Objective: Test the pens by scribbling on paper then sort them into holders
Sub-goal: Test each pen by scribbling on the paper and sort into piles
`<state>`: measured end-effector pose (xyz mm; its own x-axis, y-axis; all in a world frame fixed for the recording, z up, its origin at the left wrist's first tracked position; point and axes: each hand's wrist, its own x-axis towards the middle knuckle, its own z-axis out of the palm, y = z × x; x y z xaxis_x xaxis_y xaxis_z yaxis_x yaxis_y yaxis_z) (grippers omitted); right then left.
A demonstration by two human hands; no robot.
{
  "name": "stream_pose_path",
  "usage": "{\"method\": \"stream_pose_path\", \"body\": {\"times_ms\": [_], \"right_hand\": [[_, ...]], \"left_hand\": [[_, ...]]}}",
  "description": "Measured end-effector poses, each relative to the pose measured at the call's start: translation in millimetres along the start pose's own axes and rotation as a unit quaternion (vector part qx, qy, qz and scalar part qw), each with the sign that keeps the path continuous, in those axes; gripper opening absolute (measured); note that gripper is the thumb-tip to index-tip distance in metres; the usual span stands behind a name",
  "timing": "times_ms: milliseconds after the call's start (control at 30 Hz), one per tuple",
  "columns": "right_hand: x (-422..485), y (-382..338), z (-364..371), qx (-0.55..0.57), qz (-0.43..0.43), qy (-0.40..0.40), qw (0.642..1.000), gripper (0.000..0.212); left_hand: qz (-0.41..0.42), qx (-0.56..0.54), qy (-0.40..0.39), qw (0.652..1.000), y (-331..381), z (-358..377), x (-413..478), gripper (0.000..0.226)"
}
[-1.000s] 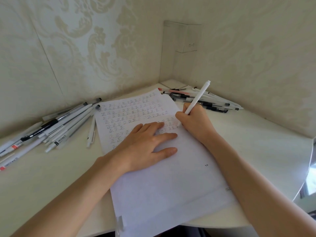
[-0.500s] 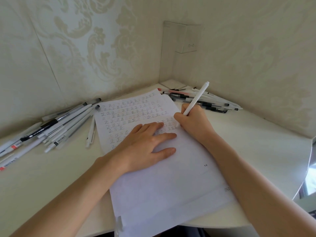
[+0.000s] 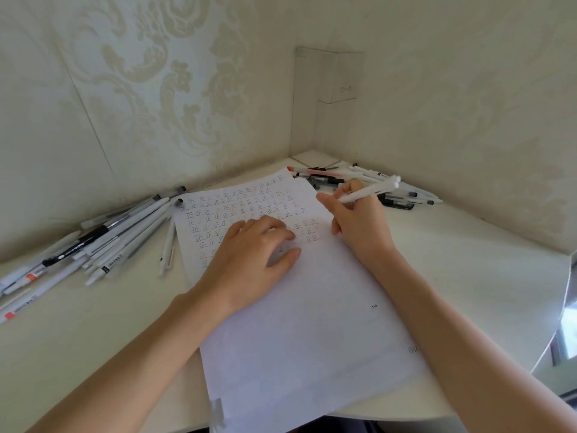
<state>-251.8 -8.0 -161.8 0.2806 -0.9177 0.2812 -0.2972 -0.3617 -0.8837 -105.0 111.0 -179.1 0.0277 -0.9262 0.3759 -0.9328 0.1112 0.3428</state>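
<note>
Clear plastic box, tall and rectangular, stands in the corner where the two patterned walls meet; what it holds cannot be made out through its see-through sides. Pens lie loose on the pale desk in two heaps: a left heap of white and black pens along the wall, and a right heap of white, black and pink pens near the corner. One lone white pen lies just beside the left edge of the white sheet of paper, whose upper part is filled with rows of small written characters. The left hand rests palm down on the sheet with relaxed fingers, their tips blurred. The right hand, at the paper's right edge, curls its fingers around a white plastic pen, tilted nearly level, its back end pointing right. The writing tip is hidden behind the fingers.
</note>
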Motion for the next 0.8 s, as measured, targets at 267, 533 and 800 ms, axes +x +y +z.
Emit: {"method": "stream_pose_path", "body": {"times_ms": [267,533,800], "right_hand": [[1.5,-11.3,-2.4,0.276,0.026,-0.081,0.957,0.026],[-8.8,-17.1,10.1,0.264,0.027,-0.176,0.948,0.019],[-0.5,-14.3,10.6,0.148,-0.031,-0.131,0.980,0.027]], "left_hand": [[-0.075,-0.219,-0.015,0.973,5.6,-8.6,-2.2,0.062],[0.013,-0.237,-0.043,0.971,8.8,-10.2,-3.7,0.042],[-0.031,-0.159,0.091,0.983,-4.1,-12.0,-0.6,0.017]]}}
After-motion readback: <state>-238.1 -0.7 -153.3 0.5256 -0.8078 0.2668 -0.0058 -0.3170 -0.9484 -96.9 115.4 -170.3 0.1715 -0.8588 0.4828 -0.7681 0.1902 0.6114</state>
